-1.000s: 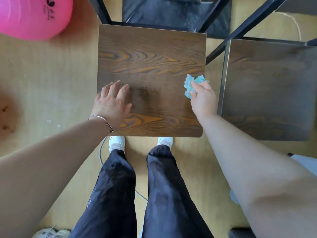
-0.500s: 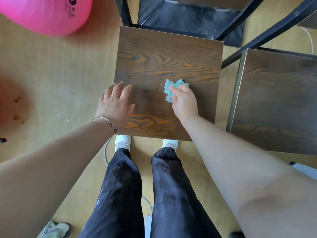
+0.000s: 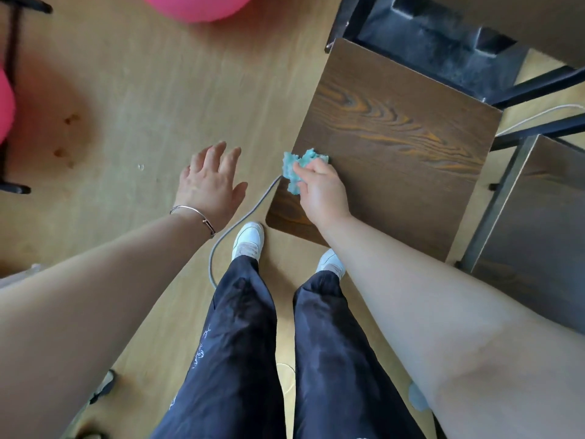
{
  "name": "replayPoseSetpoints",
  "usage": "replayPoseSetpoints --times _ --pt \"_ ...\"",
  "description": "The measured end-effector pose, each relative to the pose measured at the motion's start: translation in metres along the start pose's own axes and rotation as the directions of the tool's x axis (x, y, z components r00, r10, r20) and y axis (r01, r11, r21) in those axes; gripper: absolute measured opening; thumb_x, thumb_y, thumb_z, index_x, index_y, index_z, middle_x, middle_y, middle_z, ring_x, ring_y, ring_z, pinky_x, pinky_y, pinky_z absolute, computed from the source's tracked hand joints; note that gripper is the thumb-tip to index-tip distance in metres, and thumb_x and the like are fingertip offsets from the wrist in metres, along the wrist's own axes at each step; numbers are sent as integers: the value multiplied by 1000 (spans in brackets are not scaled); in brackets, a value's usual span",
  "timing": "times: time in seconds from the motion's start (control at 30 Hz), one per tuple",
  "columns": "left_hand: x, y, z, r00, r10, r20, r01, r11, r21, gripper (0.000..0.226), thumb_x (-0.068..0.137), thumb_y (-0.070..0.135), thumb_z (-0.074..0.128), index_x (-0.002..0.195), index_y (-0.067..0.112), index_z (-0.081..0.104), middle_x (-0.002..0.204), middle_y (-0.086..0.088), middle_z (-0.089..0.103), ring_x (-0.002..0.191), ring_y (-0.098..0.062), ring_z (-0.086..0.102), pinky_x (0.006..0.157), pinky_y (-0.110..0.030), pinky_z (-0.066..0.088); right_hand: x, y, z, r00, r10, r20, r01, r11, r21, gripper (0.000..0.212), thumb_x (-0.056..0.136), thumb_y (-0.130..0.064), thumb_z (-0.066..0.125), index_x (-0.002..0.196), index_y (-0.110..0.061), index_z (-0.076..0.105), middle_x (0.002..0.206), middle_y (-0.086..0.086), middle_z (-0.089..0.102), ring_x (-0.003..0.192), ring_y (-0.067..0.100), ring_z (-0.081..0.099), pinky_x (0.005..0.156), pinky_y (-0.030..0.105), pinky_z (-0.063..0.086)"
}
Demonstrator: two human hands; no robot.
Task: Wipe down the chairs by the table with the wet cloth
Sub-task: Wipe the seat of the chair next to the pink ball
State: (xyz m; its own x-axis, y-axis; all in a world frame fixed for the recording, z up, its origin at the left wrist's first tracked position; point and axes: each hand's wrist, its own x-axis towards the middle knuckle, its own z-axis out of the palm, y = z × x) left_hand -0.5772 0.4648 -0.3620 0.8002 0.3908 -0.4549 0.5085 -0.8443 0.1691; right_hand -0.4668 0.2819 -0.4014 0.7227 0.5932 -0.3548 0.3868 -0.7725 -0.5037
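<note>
The right hand [image 3: 321,193] curls its fingers around one crumpled blue cloth [image 3: 299,167] and presses it on the left edge of the wooden chair seat [image 3: 389,147]. The left hand [image 3: 207,182] has fingers spread wide, holding nothing, above the floor [image 3: 152,90]. Two chairs show; the second chair [image 3: 538,223] stands just beside the first.

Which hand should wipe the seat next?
Right. The right hand grips the cloth at the edge of the seat; the left hand is open, empty and off the seat.
</note>
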Motion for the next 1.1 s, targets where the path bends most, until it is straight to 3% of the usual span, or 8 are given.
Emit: replayPoseSetpoints --times 0.17,0.3,0.43,0.63,0.73,0.83,0.93,1.1 --pt "-9 -31 -2 1000 -30 10 30 999 -16 64 94 41 52 149 21 27 155 -8 27 138 -32 24 106 -49 33 -21 -28 33 997 -82 -2 82 996 43 37 81 4 65 114 -11 72 89 5 57 91 29 54 75 39 53" --pt "-13 -48 -7 999 -42 12 42 999 -16 64 94 42 52 149 21 27 155 -8 27 138 -32 25 105 -50 33 -42 -42 51 984 -117 133 107 991 79 27 87 -5 62 112 -12 70 93 5 54 96 27 52 81 41 53" --pt "-13 -52 -17 999 -27 23 27 1000 0 64 95 42 50 150 21 26 155 -8 26 138 -32 23 107 -49 31 -60 -53 51 950 -125 288 85 985 147 31 90 -8 61 119 -14 70 96 -2 48 100 19 48 84 24 40" --pt "-4 -25 -23 998 45 50 -46 999 25 64 94 44 50 149 22 26 154 -7 27 139 -30 22 106 -48 33 -72 -21 -1 994 104 34 -109 956 272 32 88 -3 65 117 -14 72 95 -6 53 82 8 50 78 14 37" --pt "5 3 -22 995 90 46 -91 995 29 64 95 45 48 150 23 25 155 -6 26 140 -29 21 107 -46 31 -66 14 -45 971 214 -109 -175 941 288 30 90 -5 65 118 -16 72 104 -5 56 90 4 53 85 5 39" --pt "16 36 -19 989 138 50 -140 989 39 63 95 46 46 150 24 24 156 -5 25 141 -29 20 108 -46 30 -53 56 -79 941 267 -210 -212 945 250 31 90 -6 64 119 -15 71 112 -1 58 97 8 56 91 11 41" --pt "25 70 -15 981 186 54 -188 981 37 63 95 44 48 149 22 27 155 -6 27 140 -30 23 107 -46 32 -43 94 -98 932 291 -218 -252 949 191 35 90 -9 64 124 -16 68 117 3 58 104 21 58 98 31 47" --pt "34 116 -12 970 240 48 -243 968 60 62 94 42 49 149 21 27 153 -7 28 137 -31 25 105 -47 33 -43 117 -104 956 178 -235 -200 977 -76 26 86 -16 70 111 -14 62 116 3 54 109 24 49 82 38 50"
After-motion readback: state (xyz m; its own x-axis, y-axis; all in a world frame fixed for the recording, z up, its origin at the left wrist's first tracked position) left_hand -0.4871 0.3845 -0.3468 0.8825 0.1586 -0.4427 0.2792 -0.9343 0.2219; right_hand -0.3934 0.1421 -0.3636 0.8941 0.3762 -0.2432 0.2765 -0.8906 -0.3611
